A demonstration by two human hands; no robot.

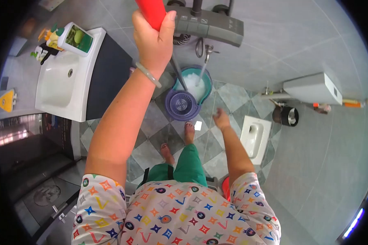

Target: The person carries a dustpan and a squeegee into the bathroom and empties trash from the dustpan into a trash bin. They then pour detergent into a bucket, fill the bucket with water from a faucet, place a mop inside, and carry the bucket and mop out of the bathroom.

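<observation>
My left hand (153,38) is wrapped round the red grip (152,12) of a mop, raised high in front of me. The mop's grey pole (178,73) slants down into a mop bucket (210,81). White suds (194,85) fill its teal basin and hide the mop's lower end. A purple wringer basket (181,104) sits at the near side of the bucket. Water runs from a wall tap (209,53) into the suds. My right hand (221,119) hangs to the right of the bucket, apart from it, fingers loosely bent and holding nothing.
A white washbasin (55,90) with several pump bottles (75,38) is at the left. A grey shower unit (210,28) juts from the wall. At the right are a squat toilet (255,139), a cistern (315,87) and a dark bin (288,116). My feet stand on checkered tiles.
</observation>
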